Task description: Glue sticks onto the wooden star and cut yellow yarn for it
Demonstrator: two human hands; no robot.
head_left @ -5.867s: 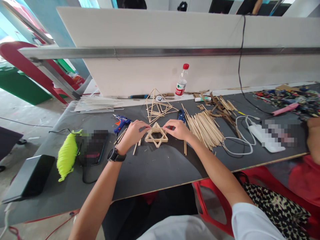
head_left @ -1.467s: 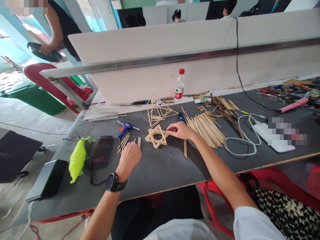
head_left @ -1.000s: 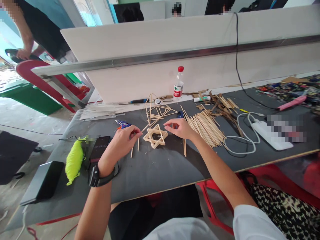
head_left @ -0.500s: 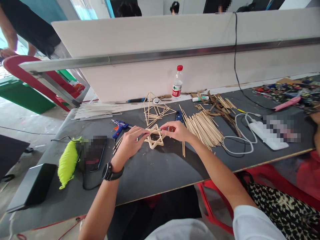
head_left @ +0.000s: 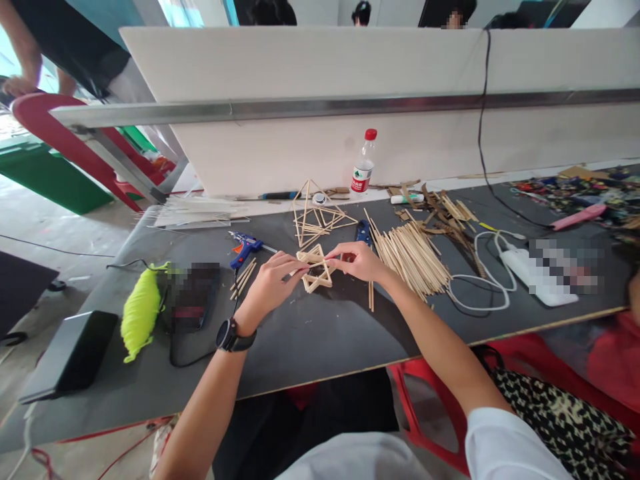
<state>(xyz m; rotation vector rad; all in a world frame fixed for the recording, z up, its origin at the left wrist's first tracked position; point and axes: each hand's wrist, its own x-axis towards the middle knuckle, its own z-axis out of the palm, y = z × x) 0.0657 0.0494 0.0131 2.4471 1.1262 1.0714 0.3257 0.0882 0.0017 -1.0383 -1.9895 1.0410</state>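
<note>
Left forearm (head_left: 207, 400) and right forearm (head_left: 433, 337) reach forward from near side, converging mid-scene. Left hand (head_left: 274, 279), knuckles up, pinches thumb toward forefinger, tips pointing right. Right hand (head_left: 360, 260), fingers curled, tips angled left, just beside it.

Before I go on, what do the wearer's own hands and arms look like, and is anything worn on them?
The left hand and right hand are ungloved. A black watch with a round case and dark strap circles the left wrist. A short white sleeve covers the right upper arm.
</note>
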